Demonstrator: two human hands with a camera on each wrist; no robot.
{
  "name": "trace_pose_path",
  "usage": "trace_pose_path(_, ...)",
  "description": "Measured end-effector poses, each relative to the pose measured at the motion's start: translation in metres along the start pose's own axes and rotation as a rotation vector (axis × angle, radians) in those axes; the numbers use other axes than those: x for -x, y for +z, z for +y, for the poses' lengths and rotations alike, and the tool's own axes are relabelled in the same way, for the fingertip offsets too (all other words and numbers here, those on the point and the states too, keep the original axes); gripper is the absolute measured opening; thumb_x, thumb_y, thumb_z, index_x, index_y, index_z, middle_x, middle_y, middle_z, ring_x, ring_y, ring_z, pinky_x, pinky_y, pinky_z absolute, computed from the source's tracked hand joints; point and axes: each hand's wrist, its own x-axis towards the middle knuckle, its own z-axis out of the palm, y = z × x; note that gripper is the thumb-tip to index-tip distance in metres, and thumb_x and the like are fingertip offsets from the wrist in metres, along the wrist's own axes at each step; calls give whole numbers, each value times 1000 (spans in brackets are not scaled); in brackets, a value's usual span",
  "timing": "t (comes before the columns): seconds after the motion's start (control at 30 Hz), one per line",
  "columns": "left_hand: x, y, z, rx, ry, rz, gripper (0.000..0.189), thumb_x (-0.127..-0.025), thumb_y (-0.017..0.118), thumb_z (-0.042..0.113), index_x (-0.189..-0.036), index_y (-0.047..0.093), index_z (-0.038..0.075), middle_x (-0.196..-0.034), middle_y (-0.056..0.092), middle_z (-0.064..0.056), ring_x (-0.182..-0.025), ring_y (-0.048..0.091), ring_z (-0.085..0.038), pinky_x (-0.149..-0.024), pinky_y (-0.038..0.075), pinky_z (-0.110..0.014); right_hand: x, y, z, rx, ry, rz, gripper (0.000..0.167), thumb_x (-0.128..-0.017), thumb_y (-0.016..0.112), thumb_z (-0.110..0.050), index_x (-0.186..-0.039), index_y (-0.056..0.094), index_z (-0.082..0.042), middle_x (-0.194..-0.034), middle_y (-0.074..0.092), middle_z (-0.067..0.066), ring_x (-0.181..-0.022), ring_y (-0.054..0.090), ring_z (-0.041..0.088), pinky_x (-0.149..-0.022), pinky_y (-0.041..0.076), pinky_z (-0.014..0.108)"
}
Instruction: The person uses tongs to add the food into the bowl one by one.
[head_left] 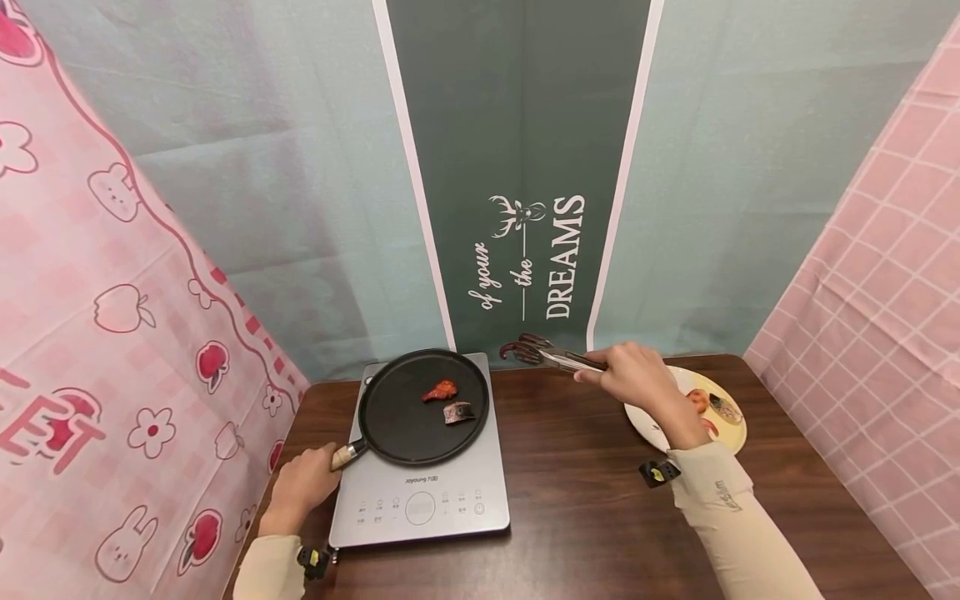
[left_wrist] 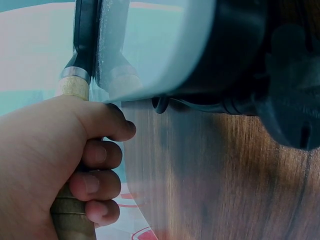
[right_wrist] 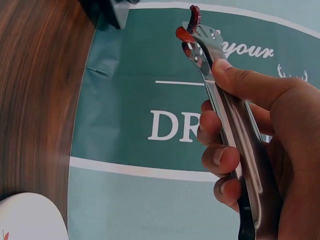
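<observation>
My left hand [head_left: 303, 486] grips the wooden handle [left_wrist: 75, 215] of a black flat frying pan [head_left: 405, 425], fingers wrapped round it. The pan sits on a silver induction cooktop [head_left: 420, 533]. In the pan lie a glazed reddish-brown chicken piece [head_left: 440, 391] and a chunk of fish with dark skin [head_left: 458, 412]. My right hand [head_left: 637, 375] holds metal tongs [right_wrist: 240, 130], thumb on one side and fingers curled on the other. Between the tong tips is a dark red octopus tentacle [right_wrist: 195, 17], held up in the air between pan and plate.
A white and yellow plate [head_left: 731, 437] stands at the right under my right forearm. On it are a shrimp-like orange piece [head_left: 699, 400] and another skin-on fish piece [head_left: 724, 408]. Printed cloths hang behind the brown wooden table [head_left: 570, 492] and at both sides.
</observation>
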Motion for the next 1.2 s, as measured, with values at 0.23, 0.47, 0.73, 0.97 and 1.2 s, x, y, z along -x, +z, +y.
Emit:
trace_pose_path(0.23,0,0,0,4,-3,-6,15,-86,76,13,-96,65,6,-77,68,-13,-63,65,-33,-57,47,-52,-4,1,-8,8,-12,-15,48,-95,75,-49,-128,78,-15,-118,79,19,-92,76,34,-70,54,49)
trace_pose_path(0.47,-1,0,0,-6,12,7,16,-87,77,14,-95,65,7,-76,68,-13,-62,64,-33,-57,47,-52,-8,1,-15,5,-29,3,47,-93,77,-49,-127,79,-17,-117,79,18,-99,77,38,-75,55,54)
trace_pose_path(0.73,0,0,0,3,3,-1,17,-86,77,14,-95,65,7,-77,68,-13,-63,65,-33,-57,47,-53,-13,3,-23,-3,-63,16,45,-92,78,-48,-125,81,-18,-111,81,15,-92,77,36,-70,54,50)
trace_pose_path(0.97,0,0,0,1,0,-4,17,-87,77,14,-93,63,7,-77,67,-13,-64,65,-34,-58,47,-53,-16,5,-32,-8,-74,19,45,-92,78,-50,-125,81,-20,-111,81,14,-91,77,35,-70,55,50)
trace_pose_path(1.2,-1,2,-1,4,-1,-7,17,-87,77,14,-95,64,6,-77,67,-13,-63,64,-33,-58,47,-53,-19,7,-43,3,-74,-10,45,-93,77,-51,-126,80,-20,-113,81,12,-91,76,33,-73,55,50)
